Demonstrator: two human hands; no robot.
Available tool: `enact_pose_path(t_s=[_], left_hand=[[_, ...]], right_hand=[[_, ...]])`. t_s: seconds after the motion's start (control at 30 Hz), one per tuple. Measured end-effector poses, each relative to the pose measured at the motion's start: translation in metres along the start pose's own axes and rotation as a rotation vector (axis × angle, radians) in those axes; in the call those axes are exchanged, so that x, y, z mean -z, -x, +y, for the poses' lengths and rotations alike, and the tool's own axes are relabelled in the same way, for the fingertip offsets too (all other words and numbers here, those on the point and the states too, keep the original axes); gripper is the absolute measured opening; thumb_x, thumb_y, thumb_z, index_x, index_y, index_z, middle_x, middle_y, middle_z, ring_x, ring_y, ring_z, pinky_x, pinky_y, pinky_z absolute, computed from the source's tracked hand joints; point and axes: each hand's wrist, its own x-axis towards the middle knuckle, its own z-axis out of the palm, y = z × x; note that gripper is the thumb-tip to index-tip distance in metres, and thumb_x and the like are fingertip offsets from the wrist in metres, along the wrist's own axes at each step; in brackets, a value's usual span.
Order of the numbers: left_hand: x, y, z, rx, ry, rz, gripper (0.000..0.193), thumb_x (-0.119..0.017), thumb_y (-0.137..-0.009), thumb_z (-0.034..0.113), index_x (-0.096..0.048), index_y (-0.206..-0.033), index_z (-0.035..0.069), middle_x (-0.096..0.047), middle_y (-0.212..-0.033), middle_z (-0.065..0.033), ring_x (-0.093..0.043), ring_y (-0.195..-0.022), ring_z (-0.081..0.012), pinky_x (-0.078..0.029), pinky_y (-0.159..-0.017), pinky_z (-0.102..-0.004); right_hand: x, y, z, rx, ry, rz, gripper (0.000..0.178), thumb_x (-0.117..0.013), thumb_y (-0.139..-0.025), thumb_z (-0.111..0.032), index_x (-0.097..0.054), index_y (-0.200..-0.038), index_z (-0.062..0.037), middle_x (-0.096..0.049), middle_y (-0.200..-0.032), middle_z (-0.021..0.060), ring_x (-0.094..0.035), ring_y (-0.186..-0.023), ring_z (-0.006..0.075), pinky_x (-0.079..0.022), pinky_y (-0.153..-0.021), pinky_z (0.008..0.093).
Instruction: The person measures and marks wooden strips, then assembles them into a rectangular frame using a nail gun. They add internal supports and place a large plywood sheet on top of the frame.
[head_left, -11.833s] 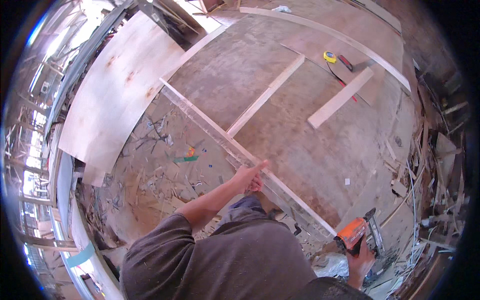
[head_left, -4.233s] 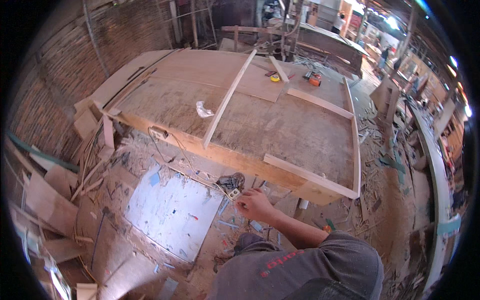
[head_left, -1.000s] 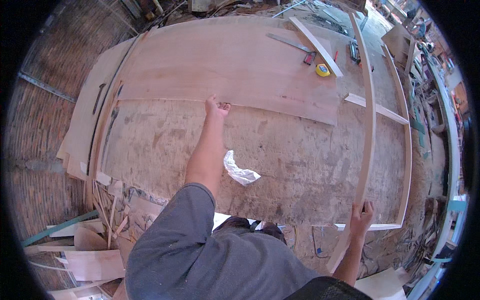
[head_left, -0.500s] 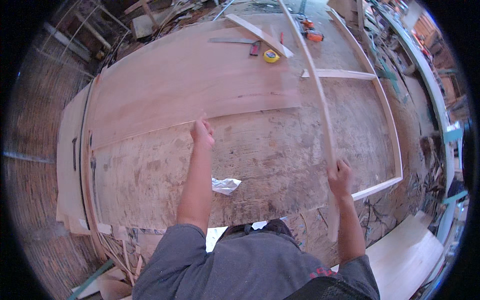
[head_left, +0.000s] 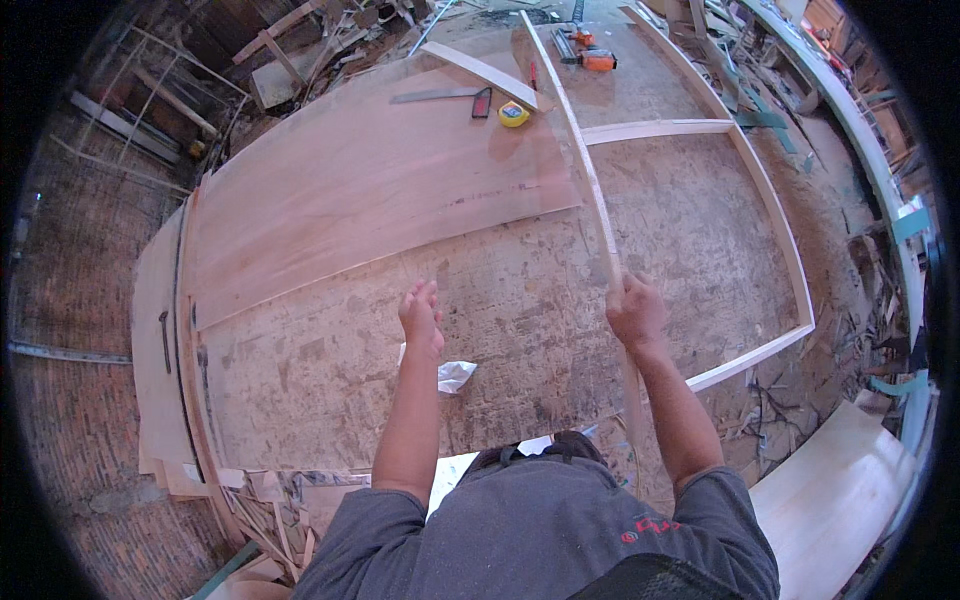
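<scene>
My right hand (head_left: 637,308) is closed around a long, thin wooden strip (head_left: 585,165), near its lower end. The strip runs from close to my body toward the far edge of the worktable. It passes by the left end of a short wooden crosspiece (head_left: 660,130), which joins a wooden frame (head_left: 770,190) on the right; whether the two touch I cannot tell. My left hand (head_left: 421,315) hangs over the table with loosely bent fingers, apart, and nothing visible in them. Beside its wrist lies a crumpled white scrap (head_left: 457,376).
A thin reddish plywood sheet (head_left: 370,200) covers the table's far left. On it lie a try square (head_left: 481,102), a yellow tape measure (head_left: 513,114) and a wooden board (head_left: 480,75). Farther right is an orange-and-black power tool (head_left: 598,61). Wood scraps surround the table.
My right hand has moved away from my body and left, bringing the strip to the crosspiece's left end. My left hand has drawn back nearer to me and its fingers have loosened.
</scene>
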Motion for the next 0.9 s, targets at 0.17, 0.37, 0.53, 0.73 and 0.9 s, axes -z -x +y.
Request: enact_pose_path(t_s=[0.17,0.37,0.53,0.73,0.9], left_hand=[[-0.005,0.015,-0.002,0.005,-0.014,-0.008,0.053,-0.077,-0.088,0.028,-0.061,-0.136,0.012,-0.061,-0.105,0.0048,-0.053,-0.091,-0.0084,-0.044,-0.071,-0.0282],[-0.007,0.024,-0.008,0.049,-0.021,-0.061,0.05,-0.077,-0.089,0.029,-0.061,-0.134,0.013,-0.06,-0.106,0.0039,-0.054,-0.093,-0.0107,-0.044,-0.073,-0.0312],[-0.008,0.018,-0.01,0.035,-0.041,-0.091,0.049,-0.076,-0.09,0.033,-0.062,-0.133,0.014,-0.06,-0.111,0.0012,-0.056,-0.101,-0.016,-0.045,-0.079,-0.0376],[-0.016,0.014,-0.008,0.032,-0.073,-0.116,0.05,-0.076,-0.09,0.034,-0.06,-0.133,0.014,-0.059,-0.113,0.0007,-0.056,-0.101,-0.0164,-0.044,-0.079,-0.0383],[-0.014,0.015,-0.01,0.024,-0.097,-0.102,0.045,-0.076,-0.091,0.034,-0.062,-0.128,0.014,-0.06,-0.111,0.001,-0.056,-0.097,-0.0151,-0.044,-0.077,-0.0374]], right_hand=[[-0.006,0.007,-0.008,0.045,-0.044,0.051,0.02,-0.068,-0.083,-0.02,-0.07,-0.098,-0.0079,-0.068,-0.101,0.0152,-0.069,-0.088,0.0429,-0.057,-0.076,0.0525],[-0.023,0.003,0.002,0.012,-0.035,0.039,0.019,-0.069,-0.084,-0.022,-0.066,-0.093,-0.0059,-0.064,-0.099,0.0136,-0.067,-0.091,0.0427,-0.055,-0.077,0.0525],[-0.027,0.009,0.009,0.008,-0.047,0.016,0.019,-0.069,-0.086,-0.023,-0.068,-0.095,-0.0055,-0.065,-0.099,0.0138,-0.068,-0.091,0.0419,-0.055,-0.077,0.0522],[-0.036,0.013,0.022,0.045,-0.096,0.034,0.022,-0.068,-0.088,-0.026,-0.068,-0.096,-0.0053,-0.067,-0.1,0.016,-0.069,-0.09,0.043,-0.056,-0.077,0.0524],[-0.046,0.005,0.042,0.023,-0.079,-0.008,0.023,-0.068,-0.088,-0.026,-0.069,-0.099,-0.0065,-0.068,-0.102,0.0169,-0.069,-0.093,0.0434,-0.056,-0.078,0.0517]])
